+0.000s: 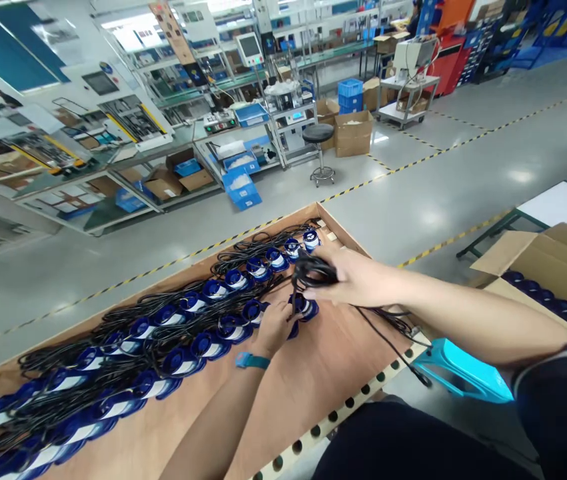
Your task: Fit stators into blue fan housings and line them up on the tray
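I have the black cable coil in my right hand, fingers curled round it, above the crate's far end. At its 7 o'clock, my left hand is partly curled at the end blue-and-white unit; I can't tell whether it grips. Rows of units and cables run toward 8 o'clock. The wooden crate has bare floor at 6 o'clock, a corner near 12 and a perforated edge beyond the bare floor.
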A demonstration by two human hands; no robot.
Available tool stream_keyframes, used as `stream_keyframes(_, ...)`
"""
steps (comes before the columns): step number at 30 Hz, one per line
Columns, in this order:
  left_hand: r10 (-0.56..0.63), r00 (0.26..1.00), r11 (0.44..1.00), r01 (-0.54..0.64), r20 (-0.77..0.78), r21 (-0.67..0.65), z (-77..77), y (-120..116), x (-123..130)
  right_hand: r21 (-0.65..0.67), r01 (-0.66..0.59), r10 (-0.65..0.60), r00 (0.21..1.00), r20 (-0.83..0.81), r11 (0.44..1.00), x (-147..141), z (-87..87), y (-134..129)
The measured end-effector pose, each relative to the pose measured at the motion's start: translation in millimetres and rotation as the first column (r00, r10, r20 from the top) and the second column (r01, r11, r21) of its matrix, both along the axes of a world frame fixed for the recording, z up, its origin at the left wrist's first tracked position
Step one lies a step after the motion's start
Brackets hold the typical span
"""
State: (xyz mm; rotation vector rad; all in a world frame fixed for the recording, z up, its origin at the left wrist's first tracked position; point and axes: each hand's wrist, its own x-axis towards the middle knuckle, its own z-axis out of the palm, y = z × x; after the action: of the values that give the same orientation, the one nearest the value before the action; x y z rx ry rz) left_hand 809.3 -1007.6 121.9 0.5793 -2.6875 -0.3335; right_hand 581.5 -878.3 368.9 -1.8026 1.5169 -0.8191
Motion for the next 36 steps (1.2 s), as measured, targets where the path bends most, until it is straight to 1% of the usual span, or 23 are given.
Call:
stream_keyframes(3,0.024,1.0,1.0,-0.024,-0.009,0.012,-19.8,-5,-9,-0.04,0.009,-0.012,0.997,-0.073,0.999,9,-4.5,-62)
stream_keyframes(6,0.111,0.993,0.994,-0.11,-0.029,0.026,-38.8,-13,-13,-0.03,-0.025,0.022,0.996,-0.085,0.999,21,-14.0,-116)
stream_keyframes(8,0.192,0.979,0.981,-0.19,-0.068,0.04,-51.0,-17,-14,-0.032,-0.083,0.08,0.994,-0.07,0.996,32,-24.7,-150)
stream_keyframes(10,0.284,0.949,0.959,-0.282,-0.134,0.039,-60.7,-15,-14,-0.094,-0.181,0.172,0.98,-0.097,0.979,48,-39.9,-181)
stream_keyframes(11,0.33,0.926,0.943,-0.331,-0.182,0.029,-63.7,-12,-14,-0.136,-0.238,0.22,0.966,-0.133,0.962,58,-49.0,-196)
stream_keyframes(13,0.41,0.864,0.906,-0.424,-0.291,0.016,-64.6,4,-12,-0.196,-0.336,0.29,0.929,-0.23,0.921,80,-69.1,-220)
stream_keyframes(14,0.448,0.827,0.884,-0.467,-0.34,0.03,-62.6,15,-12,-0.204,-0.373,0.311,0.908,-0.28,0.905,91,-79.6,-231)
stream_keyframes(16,0.518,0.755,0.843,-0.53,-0.402,0.09,-55.8,42,-10,-0.176,-0.41,0.327,0.871,-0.367,0.895,114,-100.2,-247)
stream_keyframes(17,0.54,0.734,0.83,-0.547,-0.411,0.115,-52.3,56,-10,-0.149,-0.416,0.33,0.854,-0.402,0.897,124,-110.3,-253)
stream_keyframes(18,0.549,0.73,0.824,-0.554,-0.406,0.117,-49.7,69,-11,-0.106,-0.422,0.341,0.836,-0.43,0.9,133,-120.2,-257)
stream_keyframes(20,0.526,0.766,0.833,-0.552,-0.37,0.041,-48.9,89,-14,0.014,-0.442,0.398,0.793,-0.462,0.897,148,-139.4,-263)
stream_keyframes(22,0.483,0.827,0.848,-0.524,-0.288,-0.081,-53.0,95,-19,0.136,-0.474,0.48,0.748,-0.459,0.87,159,-156.6,-265)
stream_keyframes(24,0.472,0.862,0.85,-0.501,-0.187,-0.162,-57.8,89,-25,0.21,-0.497,0.535,0.718,-0.444,0.842,164,-169.8,-263)
stream_keyframes(25,0.484,0.864,0.847,-0.502,-0.137,-0.175,-59.0,82,-29,0.218,-0.501,0.543,0.716,-0.439,0.837,164,-174.2,-261)
stream_keyframes(27,0.534,0.845,0.831,-0.531,-0.029,-0.165,-57.6,68,-35,0.205,-0.486,0.524,0.731,-0.437,0.85,157,-178.2,-256)
stream_keyframes(28,0.558,0.83,0.822,-0.548,0.026,-0.156,-55.4,61,-38,0.182,-0.472,0.501,0.747,-0.437,0.863,150,-177.9,-253)
stream_keyframes(30,0.589,0.799,0.807,-0.573,0.122,-0.144,-50.2,50,-43,0.126,-0.434,0.443,0.783,-0.437,0.892,122,-173.7,-245)
stream_keyframes(32,0.597,0.785,0.802,-0.579,0.165,-0.148,-46.6,43,-46,0.045,-0.363,0.346,0.834,-0.43,0.931,77,-166.1,-229)
stream_keyframes(33,0.603,0.78,0.797,-0.585,0.167,-0.149,-46.0,41,-47,0.004,-0.303,0.275,0.862,-0.426,0.953,49,-161.5,-214)
stream_keyframes(34,0.615,0.773,0.789,-0.597,0.159,-0.147,-46.1,39,-49,-0.038,-0.227,0.19,0.888,-0.419,0.973,18,-156.9,-195)
stream_keyframes(35,0.629,0.764,0.777,-0.614,0.143,-0.14,-46.7,38,-50,-0.063,-0.14,0.102,0.904,-0.415,0.988,-13,-152.7,-170)
stream_keyframes(36,0.646,0.753,0.763,-0.633,0.125,-0.129,-47.4,36,-51,-0.089,-0.052,0.012,0.917,-0.399,0.995,-44,-149.5,-139)
